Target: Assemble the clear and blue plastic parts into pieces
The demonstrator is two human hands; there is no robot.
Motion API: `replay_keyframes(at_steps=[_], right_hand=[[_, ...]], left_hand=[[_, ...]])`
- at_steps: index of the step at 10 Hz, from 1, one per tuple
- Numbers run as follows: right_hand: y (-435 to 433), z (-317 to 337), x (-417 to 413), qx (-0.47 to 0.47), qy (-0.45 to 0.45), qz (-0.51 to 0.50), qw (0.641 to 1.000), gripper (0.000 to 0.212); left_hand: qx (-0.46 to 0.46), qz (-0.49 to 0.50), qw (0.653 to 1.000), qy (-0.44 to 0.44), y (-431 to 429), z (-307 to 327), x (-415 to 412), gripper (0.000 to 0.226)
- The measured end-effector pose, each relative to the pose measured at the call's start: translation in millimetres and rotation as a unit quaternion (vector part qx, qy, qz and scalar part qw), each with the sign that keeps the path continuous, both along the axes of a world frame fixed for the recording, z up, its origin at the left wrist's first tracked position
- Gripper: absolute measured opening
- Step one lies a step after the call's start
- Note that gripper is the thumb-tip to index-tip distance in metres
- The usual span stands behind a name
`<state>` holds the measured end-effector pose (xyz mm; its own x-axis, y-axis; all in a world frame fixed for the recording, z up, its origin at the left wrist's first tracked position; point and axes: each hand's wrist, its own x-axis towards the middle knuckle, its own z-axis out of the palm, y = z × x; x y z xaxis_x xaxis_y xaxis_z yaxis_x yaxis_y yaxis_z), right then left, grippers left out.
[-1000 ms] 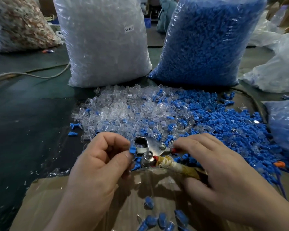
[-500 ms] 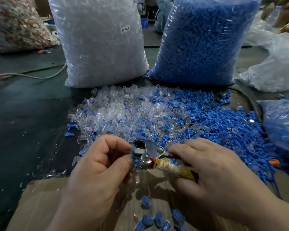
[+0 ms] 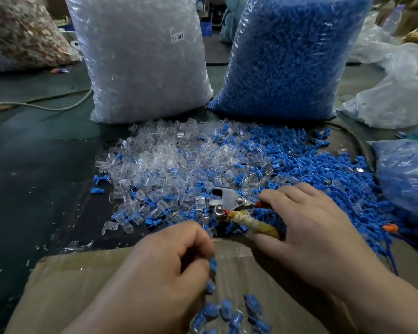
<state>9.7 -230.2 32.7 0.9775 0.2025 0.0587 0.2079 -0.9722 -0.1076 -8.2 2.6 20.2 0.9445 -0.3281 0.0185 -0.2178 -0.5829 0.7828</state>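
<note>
On dark mat (image 3: 34, 177): parts pile (image 3: 179, 162); clear bag (image 3: 140, 59), blue bag (image 3: 287, 56) behind.

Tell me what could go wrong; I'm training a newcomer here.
1. The blue piece at the fingertips of the left hand could bounce off the cardboard, missing the finished pieces.
2. The tool gripped by the right hand lies amid the loose parts; its head could snag some or pinch a finger.

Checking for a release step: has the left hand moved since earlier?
Yes. The left hand drew back toward the person, from past the cardboard edge to over it.
</note>
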Motion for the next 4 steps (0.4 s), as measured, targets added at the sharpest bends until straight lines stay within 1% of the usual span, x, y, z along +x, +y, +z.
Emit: replay_keyframes(at_steps=[1,2,3,4], right_hand=[[0.3,-3.5,4.7,-0.016,0.012,-0.002,1.0,0.074],[1.4,-5.2,5.0,-0.015,0.007,-0.004,1.0,0.079],[1.2,-7.0,3.0,-0.006,-0.011,-0.002,1.0,0.083],[3.4,-6.2,-2.0,0.038,-0.048,-0.005,0.998,0.075]], left_hand=[[0.066,-0.064,0.995,-0.044,-1.9,3.9,-1.9,0.02],[0.067,-0.124,0.988,-0.062,0.4,7.2,0.6,0.026],[0.045,-0.15,0.986,-0.056,2.5,8.4,2.0,0.028],[0.008,-0.082,0.995,-0.064,2.8,4.8,0.3,0.038]])
